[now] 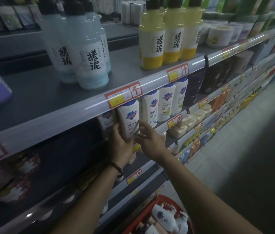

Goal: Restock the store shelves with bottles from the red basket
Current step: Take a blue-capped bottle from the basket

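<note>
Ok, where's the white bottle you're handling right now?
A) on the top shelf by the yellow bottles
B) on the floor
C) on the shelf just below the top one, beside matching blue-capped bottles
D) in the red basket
C: the left hand grips the white bottle just under the top shelf's price rail, next to the matching blue-capped bottles, with the right hand open beside it.

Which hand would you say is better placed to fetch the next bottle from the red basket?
Probably right: the right hand is open, while the left hand grips the white bottle; the red basket sits at lower right.
</note>
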